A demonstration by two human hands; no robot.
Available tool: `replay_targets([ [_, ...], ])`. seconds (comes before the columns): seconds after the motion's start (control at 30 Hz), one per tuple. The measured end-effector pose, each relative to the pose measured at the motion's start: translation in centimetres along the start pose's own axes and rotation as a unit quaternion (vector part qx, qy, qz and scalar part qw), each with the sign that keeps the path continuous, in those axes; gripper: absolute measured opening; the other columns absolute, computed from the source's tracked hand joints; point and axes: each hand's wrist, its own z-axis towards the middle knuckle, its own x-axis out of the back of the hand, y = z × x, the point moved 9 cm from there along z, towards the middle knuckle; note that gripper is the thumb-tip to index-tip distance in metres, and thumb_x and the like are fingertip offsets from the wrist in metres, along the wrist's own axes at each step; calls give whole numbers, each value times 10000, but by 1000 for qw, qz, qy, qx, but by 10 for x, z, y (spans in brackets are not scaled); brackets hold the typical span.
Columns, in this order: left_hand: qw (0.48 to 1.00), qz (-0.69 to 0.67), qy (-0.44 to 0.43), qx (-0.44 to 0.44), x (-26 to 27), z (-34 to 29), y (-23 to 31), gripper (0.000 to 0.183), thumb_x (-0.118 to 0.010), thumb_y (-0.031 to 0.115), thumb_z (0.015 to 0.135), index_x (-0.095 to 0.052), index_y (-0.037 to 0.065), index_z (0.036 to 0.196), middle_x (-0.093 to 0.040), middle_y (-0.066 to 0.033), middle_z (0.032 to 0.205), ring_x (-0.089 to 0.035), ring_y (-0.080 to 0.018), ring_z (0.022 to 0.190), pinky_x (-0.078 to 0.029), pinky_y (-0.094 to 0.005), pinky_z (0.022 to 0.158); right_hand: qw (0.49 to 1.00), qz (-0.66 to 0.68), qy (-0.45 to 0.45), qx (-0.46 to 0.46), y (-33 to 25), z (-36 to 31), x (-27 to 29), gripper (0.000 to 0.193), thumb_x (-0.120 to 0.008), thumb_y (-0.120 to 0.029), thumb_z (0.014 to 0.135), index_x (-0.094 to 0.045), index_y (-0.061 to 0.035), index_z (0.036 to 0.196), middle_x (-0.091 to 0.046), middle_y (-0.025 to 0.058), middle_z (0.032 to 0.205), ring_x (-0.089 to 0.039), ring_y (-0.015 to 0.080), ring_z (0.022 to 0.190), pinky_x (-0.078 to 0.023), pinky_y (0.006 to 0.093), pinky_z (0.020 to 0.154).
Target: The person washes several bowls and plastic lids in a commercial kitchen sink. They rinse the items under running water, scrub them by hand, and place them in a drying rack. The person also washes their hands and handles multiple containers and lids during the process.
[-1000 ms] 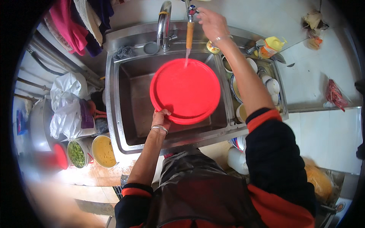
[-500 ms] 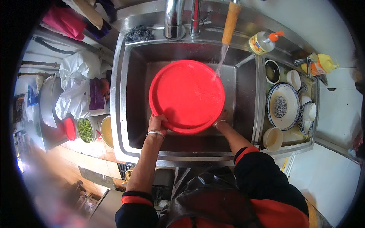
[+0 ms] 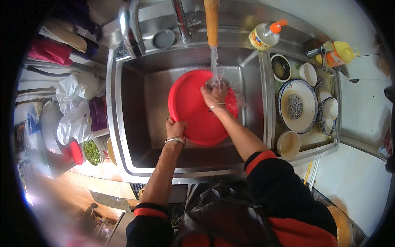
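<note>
A round red plastic basin (image 3: pixel 204 127) is tilted in the steel sink (image 3: pixel 142 86). My left hand (image 3: pixel 176 128) grips its near left rim, fingers closed round the edge. My right hand (image 3: pixel 213 94) is over the far right part of the basin, under the running water (image 3: pixel 214 57). Its fingers are curled on a dark, crumpled wad (image 3: pixel 218 83); splashing water blurs what kind of thing it is. The stream falls from a tan hose end (image 3: pixel 211 24) onto this hand.
Right of the basin, a side compartment holds a blue-patterned bowl (image 3: pixel 297 105), a cream bowl (image 3: pixel 289 145) and several other dishes. A pump bottle (image 3: pixel 264 36) stands on the back ledge near a chrome tap (image 3: pixel 182 20). White plastic bags (image 3: pixel 78 103) and a tub of chopped greens (image 3: pixel 92 152) are at left.
My right hand has left the basin's near right rim and moved up into the water stream, now holding the dark wad. My left hand keeps its grip. The view has shifted.
</note>
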Motion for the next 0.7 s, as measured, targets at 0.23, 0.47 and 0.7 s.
replay_targets([
  [0.23, 996, -47, -71, 42, -14, 3, 23, 274, -539, -126, 592, -582, 45, 802, -588, -35, 661, -545, -167, 530, -427, -277, 472, 950, 155, -129, 239, -131, -32, -19, 223, -531, -3, 719, -550, -2, 941, -584, 201, 980, -544, 388, 979, -440, 480, 846],
  [0.47, 987, -52, -148, 26, -24, -22, 55, 330, -499, -138, 596, -600, 18, 869, -599, -46, 717, -554, -170, 570, -431, -258, 494, 879, 155, -222, 392, -155, -101, 28, 482, -583, -14, 744, -531, -80, 1219, -510, 138, 1256, -487, 365, 1132, -415, 456, 981],
  [0.7, 993, 27, -106, -33, -27, -32, 76, 366, -482, -126, 589, -614, -4, 907, -612, -28, 731, -543, -133, 576, -424, -238, 510, 921, -162, -165, 312, -117, 14, 0, 365, -562, -123, 806, -598, -188, 1163, -559, 62, 1160, -524, 317, 1077, -470, 447, 878],
])
